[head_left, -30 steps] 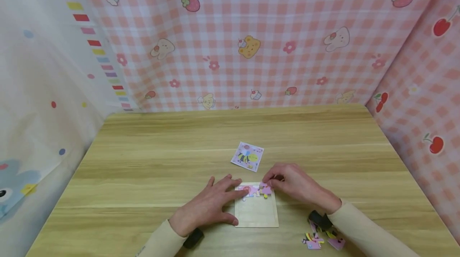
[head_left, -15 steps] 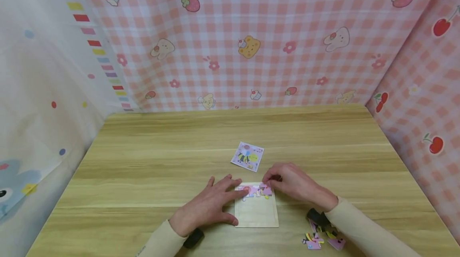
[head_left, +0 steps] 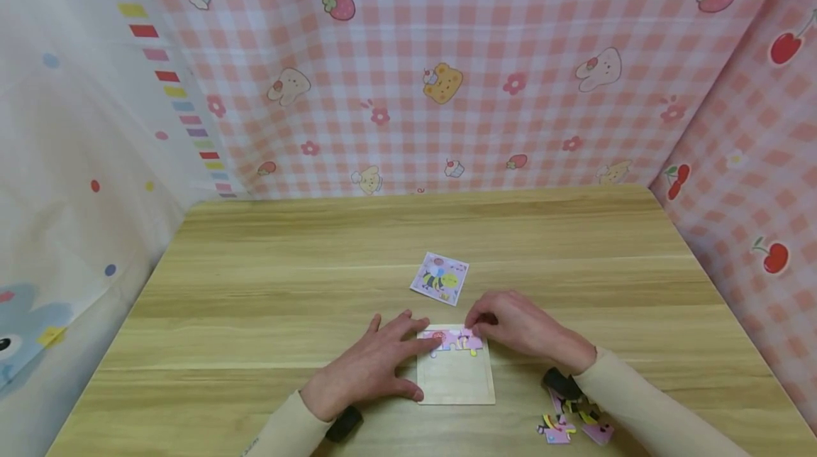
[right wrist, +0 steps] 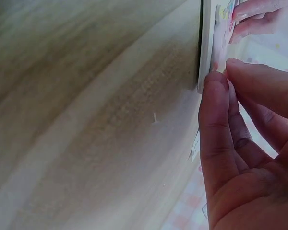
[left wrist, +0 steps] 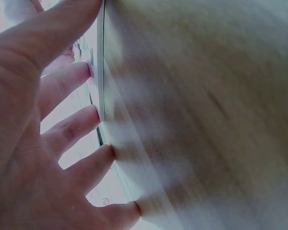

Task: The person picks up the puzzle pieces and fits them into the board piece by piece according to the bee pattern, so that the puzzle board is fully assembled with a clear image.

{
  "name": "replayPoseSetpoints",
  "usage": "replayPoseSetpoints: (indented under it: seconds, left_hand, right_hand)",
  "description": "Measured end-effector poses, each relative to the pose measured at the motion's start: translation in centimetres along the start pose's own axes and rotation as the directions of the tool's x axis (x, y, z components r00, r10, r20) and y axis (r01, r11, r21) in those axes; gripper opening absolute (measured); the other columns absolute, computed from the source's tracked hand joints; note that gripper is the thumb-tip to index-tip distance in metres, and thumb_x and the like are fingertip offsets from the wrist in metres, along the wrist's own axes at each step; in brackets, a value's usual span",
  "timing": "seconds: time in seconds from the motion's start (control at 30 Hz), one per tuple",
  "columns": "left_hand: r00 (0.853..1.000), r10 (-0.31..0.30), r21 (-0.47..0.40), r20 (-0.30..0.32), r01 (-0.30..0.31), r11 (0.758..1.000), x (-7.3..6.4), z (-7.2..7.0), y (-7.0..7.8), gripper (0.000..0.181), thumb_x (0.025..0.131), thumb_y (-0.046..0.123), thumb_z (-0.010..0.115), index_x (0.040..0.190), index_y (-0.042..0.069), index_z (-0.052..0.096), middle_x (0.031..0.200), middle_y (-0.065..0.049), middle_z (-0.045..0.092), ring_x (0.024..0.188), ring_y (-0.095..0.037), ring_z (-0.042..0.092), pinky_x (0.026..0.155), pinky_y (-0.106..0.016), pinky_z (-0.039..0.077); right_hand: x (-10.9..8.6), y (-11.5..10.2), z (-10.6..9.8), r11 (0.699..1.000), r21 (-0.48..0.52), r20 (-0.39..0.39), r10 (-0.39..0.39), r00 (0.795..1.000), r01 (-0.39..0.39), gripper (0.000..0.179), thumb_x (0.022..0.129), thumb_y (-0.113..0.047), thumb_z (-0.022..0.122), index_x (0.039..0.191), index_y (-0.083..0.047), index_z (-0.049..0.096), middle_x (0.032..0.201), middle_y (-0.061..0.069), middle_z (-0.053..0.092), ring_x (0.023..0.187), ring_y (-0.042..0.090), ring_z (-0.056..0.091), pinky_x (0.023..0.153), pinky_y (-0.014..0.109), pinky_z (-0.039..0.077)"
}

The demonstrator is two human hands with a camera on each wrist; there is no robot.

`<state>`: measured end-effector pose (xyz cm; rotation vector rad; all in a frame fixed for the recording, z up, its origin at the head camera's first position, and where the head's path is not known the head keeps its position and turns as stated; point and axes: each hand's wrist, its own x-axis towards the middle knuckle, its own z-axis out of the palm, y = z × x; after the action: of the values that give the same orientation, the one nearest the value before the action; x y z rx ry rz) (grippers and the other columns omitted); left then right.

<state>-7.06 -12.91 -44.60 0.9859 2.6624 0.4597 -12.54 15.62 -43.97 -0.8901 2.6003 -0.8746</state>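
Note:
A shallow wooden puzzle tray lies on the table, pink jigsaw pieces along its far edge. My left hand spreads its fingers over the tray's left side, one fingertip on the pieces and the thumb by the near left corner. At the far right corner, my right hand pinches a pink puzzle piece with a yellow tab between thumb and index finger. That piece lies against its neighbour in the row. The right wrist view has the thumb and index fingertips together at the tray's corner.
Beyond the tray lies a square picture card with a bee on it. Several loose puzzle pieces are heaped near the right forearm, partly hidden by the black wrist strap. A checked cloth hangs behind the table.
The pinched piece has shifted slightly left and straightened, closing up to its neighbour in the top row. My right forearm has moved a little left; the left hand stays put.

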Motion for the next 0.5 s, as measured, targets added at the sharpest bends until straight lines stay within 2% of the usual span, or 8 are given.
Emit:
replayPoseSetpoints:
  seconds: [0.2,0.3,0.4,0.5]
  left_hand:
    - [1.000,-0.002,0.007,0.005,0.002,1.000,0.1,0.1,0.0,0.079,0.083,0.049,0.083,0.153,0.030,0.053,0.161,-0.003,0.041,0.154,-0.035,0.028,0.115,-0.073,0.025]
    - [1.000,0.002,0.006,0.003,-0.002,1.000,0.0,0.0,0.0,0.080,0.083,0.049,0.083,0.153,0.029,0.053,0.161,-0.004,0.041,0.154,-0.035,0.028,0.115,-0.073,0.025]
    - [1.000,0.007,0.003,0.005,-0.007,1.000,0.0,0.0,0.0,0.079,0.083,0.049,0.083,0.153,0.028,0.053,0.161,-0.005,0.042,0.153,-0.036,0.028,0.115,-0.074,0.025]
    - [1.000,0.010,-0.003,0.006,-0.010,1.000,0.0,0.0,0.0,0.079,0.083,0.048,0.083,0.153,0.028,0.053,0.161,-0.005,0.042,0.153,-0.037,0.028,0.114,-0.074,0.026]
  right_hand:
    - [-0.5,-0.1,-0.4,0.999,-0.032,-0.026,-0.033,0.999,0.032,0.010,0.093,-0.011,0.076,0.099,-0.019,0.078,0.097,-0.012,0.069,0.090,0.007,0.063,0.082,0.031,0.055]
    - [-0.7,-0.2,-0.5,0.989,-0.088,-0.014,-0.119,0.993,0.118,0.010,0.092,-0.011,0.077,0.098,-0.018,0.079,0.101,-0.009,0.069,0.094,0.009,0.065,0.084,0.033,0.057]
    - [-1.0,-0.3,-0.5,0.961,-0.156,0.012,-0.229,0.973,0.229,0.009,0.091,-0.012,0.078,0.100,-0.016,0.079,0.108,-0.006,0.071,0.100,0.012,0.066,0.089,0.037,0.058]
    - [-1.2,-0.3,-0.5,0.930,-0.204,0.034,-0.306,0.951,0.307,0.010,0.092,-0.014,0.078,0.102,-0.015,0.079,0.114,-0.004,0.072,0.107,0.015,0.067,0.094,0.039,0.057]
